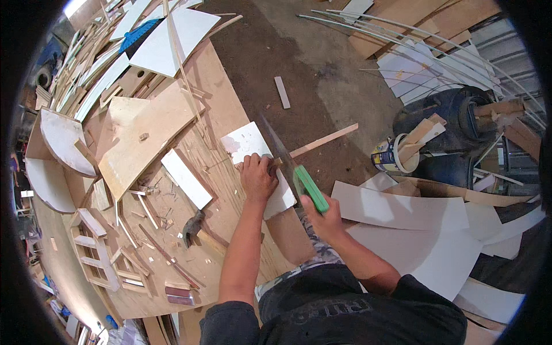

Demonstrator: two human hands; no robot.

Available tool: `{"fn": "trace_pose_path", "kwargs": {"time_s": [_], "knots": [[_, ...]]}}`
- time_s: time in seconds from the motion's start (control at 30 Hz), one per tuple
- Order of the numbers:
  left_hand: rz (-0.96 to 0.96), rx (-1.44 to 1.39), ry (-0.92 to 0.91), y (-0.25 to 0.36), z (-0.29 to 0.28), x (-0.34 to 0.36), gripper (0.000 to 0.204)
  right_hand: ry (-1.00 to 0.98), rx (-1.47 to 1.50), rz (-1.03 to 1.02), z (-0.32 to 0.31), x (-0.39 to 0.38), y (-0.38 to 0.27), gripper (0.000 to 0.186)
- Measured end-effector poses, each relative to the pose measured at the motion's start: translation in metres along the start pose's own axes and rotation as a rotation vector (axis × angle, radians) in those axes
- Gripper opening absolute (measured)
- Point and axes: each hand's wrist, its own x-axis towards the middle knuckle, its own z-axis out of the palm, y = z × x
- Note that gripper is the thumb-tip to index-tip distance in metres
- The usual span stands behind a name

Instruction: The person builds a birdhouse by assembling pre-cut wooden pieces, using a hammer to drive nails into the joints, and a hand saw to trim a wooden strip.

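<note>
My right hand (326, 219) grips the green handle (311, 187) of a handsaw. The saw's blade (278, 141), partly blurred, points up and away past the workbench edge and meets a thin wooden strip (325, 140). That strip juts out to the right over the floor. My left hand (257, 179) presses down on a white board (244, 141) at the bench edge, with its fingers curled over the strip's near end, which they partly hide. A claw hammer (198, 230) lies on the bench left of my left forearm.
A white rectangular block (187, 179) and a plywood panel (144, 138) lie on the bench (221, 86), among scraps and small wooden frames (95, 259). Offcuts pile up at the far left. On the right stand a bucket of offcuts (397, 154), a dark barrel (440, 118) and white sheets (414, 247).
</note>
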Motion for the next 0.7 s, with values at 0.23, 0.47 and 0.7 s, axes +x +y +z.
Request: {"fn": "trace_pose_path", "kwargs": {"time_s": [0.23, 0.47, 0.7], "knots": [[0.014, 0.002, 0.043, -0.001, 0.003, 0.003, 0.023, 0.027, -0.095, -0.292, 0.002, -0.033, 0.048, 0.024], [0.013, -0.004, -0.003, 0.002, -0.002, 0.001, 0.021, 0.035, -0.112, -0.375, -0.006, -0.044, 0.072, 0.021], [0.035, -0.018, 0.058, 0.003, -0.003, 0.005, 0.023, -0.027, 0.009, -0.336, -0.011, -0.035, 0.079, 0.021]]}}
